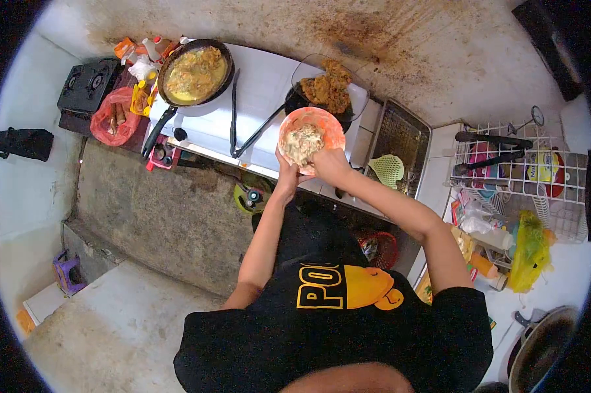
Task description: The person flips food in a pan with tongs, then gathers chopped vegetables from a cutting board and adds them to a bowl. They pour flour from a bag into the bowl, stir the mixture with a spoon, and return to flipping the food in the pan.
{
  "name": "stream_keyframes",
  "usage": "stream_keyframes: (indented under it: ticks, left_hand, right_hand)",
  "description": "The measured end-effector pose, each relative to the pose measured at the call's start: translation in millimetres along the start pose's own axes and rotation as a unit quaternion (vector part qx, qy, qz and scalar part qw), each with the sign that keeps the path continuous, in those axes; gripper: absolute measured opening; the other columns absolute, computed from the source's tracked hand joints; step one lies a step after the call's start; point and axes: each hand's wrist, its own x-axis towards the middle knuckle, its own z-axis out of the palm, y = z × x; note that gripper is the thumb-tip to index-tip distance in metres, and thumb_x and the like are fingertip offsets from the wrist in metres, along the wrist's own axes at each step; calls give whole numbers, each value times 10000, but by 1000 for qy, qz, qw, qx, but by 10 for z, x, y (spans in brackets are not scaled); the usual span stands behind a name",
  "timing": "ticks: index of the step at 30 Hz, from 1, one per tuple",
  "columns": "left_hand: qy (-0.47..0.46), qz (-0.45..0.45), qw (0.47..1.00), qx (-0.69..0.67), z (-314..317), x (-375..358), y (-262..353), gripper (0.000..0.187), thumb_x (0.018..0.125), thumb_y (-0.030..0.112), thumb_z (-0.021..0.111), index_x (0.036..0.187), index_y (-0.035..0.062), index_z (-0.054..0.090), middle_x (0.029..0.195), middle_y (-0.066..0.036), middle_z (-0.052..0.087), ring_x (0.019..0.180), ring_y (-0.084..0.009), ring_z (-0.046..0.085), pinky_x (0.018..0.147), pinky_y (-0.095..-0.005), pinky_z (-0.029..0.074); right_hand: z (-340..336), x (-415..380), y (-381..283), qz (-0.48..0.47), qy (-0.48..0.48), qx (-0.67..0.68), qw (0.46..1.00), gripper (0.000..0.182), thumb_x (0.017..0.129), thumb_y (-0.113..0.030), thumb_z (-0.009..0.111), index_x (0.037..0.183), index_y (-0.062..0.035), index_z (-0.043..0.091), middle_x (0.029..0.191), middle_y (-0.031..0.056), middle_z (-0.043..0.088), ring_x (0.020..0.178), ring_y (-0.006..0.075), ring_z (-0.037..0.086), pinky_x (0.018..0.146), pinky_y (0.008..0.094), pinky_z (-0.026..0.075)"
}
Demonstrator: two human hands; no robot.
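Observation:
An orange bowl [335,128] with a pale, lumpy mixture [302,143] in it is held over the white counter edge. My left hand [287,175] is wrapped round the bowl's lower left side. Over the bowl's lower right part is my right hand [330,164], its fingers pressed together down at the mixture; what they hold, if anything, is hidden. Behind the bowl, brown fried pieces [328,88] lie in a clear glass bowl [360,98]. Black tongs [234,118] rest spread on the counter to the left.
A frying pan [194,72] with food in yellowish liquid stands at the upper left, its handle toward the front. A metal sink [410,134] with a light green strainer [387,169] is on the right. Beyond it are a white wire rack [521,177] and a yellow bag [528,252].

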Motion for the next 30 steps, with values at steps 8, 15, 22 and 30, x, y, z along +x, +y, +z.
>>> stream_keyframes:
  ticks: [8,15,22,30]
  left_hand:
    - [12,18,1000,5,14,-27,1,619,921,24,311,1375,265,-35,1369,-169,279,1044,-300,570,692,-390,586]
    - [18,18,1000,15,23,-7,-41,621,933,54,328,1375,280,-46,1364,-172,287,1041,-302,573,692,-391,585]
    - [5,35,999,21,31,26,-72,673,873,-1,286,1371,278,-69,1359,-178,285,1046,-303,570,705,-397,578]
    - [-16,16,999,31,34,21,-45,698,830,-19,276,1351,288,-72,1362,-186,254,1095,-329,526,762,-429,561]
  right_hand:
    - [-206,249,574,189,21,197,962,243,746,-249,577,761,-23,663,733,193,637,684,351,631,619,434,493]
    - [-366,-8,603,272,66,205,938,250,722,-274,618,775,-35,672,785,190,646,771,332,636,653,425,486]
    - [-121,-29,96,210,-22,27,977,157,697,-126,563,789,-50,664,820,163,660,765,302,655,652,438,508]
    - [162,-69,108,33,72,-10,997,104,660,-124,564,660,-47,633,664,155,625,673,309,638,562,422,490]
